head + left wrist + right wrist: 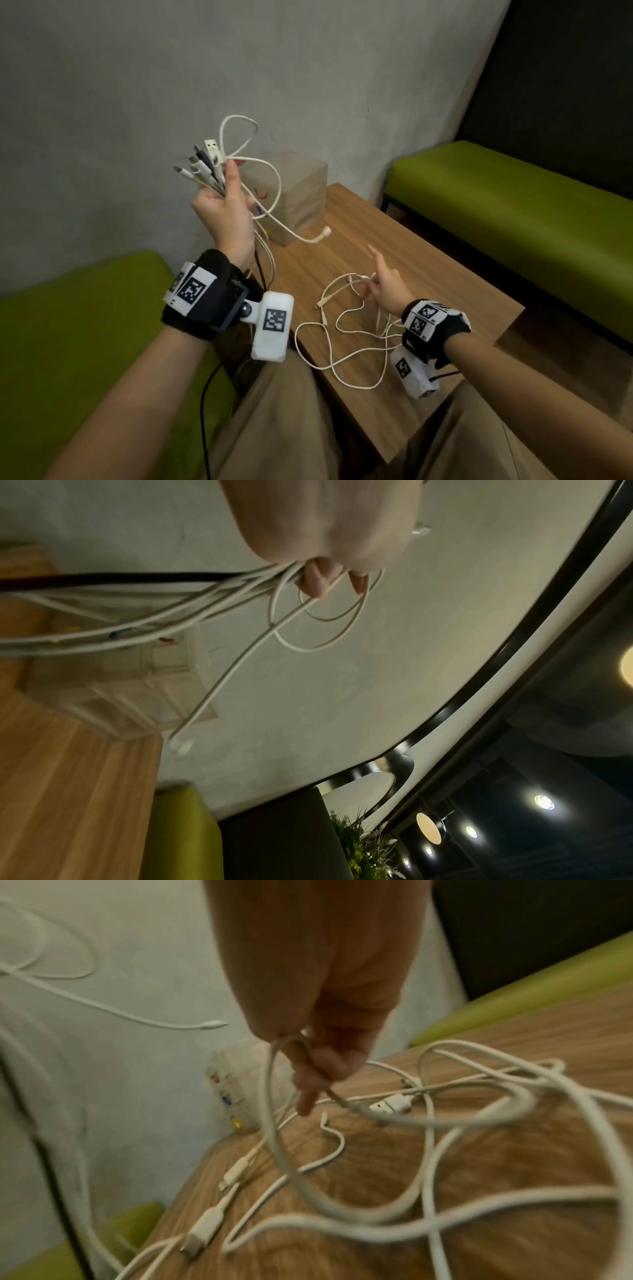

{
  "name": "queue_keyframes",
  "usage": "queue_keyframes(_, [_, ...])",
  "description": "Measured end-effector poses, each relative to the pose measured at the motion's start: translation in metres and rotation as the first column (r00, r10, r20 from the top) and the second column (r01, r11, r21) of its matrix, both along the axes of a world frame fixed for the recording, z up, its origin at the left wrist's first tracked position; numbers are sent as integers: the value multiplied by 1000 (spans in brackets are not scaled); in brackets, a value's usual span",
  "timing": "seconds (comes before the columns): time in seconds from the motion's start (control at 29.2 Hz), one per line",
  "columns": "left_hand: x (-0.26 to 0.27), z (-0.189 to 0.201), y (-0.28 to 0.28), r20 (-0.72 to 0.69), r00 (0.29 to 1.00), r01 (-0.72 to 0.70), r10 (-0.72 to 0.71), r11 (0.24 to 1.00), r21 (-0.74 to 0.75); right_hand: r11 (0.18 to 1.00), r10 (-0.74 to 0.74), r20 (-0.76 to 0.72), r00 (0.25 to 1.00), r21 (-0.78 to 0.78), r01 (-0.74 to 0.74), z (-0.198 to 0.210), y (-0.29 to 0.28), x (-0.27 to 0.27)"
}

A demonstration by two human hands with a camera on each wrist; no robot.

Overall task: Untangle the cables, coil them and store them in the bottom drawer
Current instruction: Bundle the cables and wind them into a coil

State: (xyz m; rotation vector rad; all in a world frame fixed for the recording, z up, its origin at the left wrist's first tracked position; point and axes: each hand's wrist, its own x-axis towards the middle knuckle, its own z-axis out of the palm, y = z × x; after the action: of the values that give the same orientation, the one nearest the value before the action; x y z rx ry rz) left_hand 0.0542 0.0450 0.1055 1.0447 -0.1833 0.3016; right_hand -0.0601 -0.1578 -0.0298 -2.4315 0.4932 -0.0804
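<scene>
Left hand grips the bundled plugs high, letting cables hang free; right hand, lower right, pinches a loose cable off the bench.

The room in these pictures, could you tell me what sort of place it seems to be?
Probably a lounge or café-style seating corner, not a workshop: green cushioned benches flank a low wooden table against a bare grey wall, and the left wrist view shows round ceiling lights and a plant.
</scene>
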Motion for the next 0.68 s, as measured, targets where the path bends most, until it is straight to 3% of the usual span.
queue_keyframes(0.1, [1,0,0,20,1000,18,-19,999,34,969,19,-158,987,-240,-57,9,-1,9])
queue_keyframes(0.21, [-5,-12,-10,14,999,40,-41,993,114,899,36,-46,998,-435,-53,35,18,23])
queue_keyframes(0.31, [-6,-24,-14,-11,999,52,-51,987,149,912,230,152,961,-378,-158,64,43,35])
queue_keyframes(0.41, [-6,-26,-13,-4,997,78,-78,986,145,856,445,180,877,-372,-358,76,69,48])
queue_keyframes(0.55, [-10,-16,4,43,998,47,-54,989,140,888,450,359,817,-271,-370,75,96,63])
queue_keyframes(0.68, [-4,-10,48,102,991,-103,82,969,225,906,405,473,783,-89,-415,73,149,73])
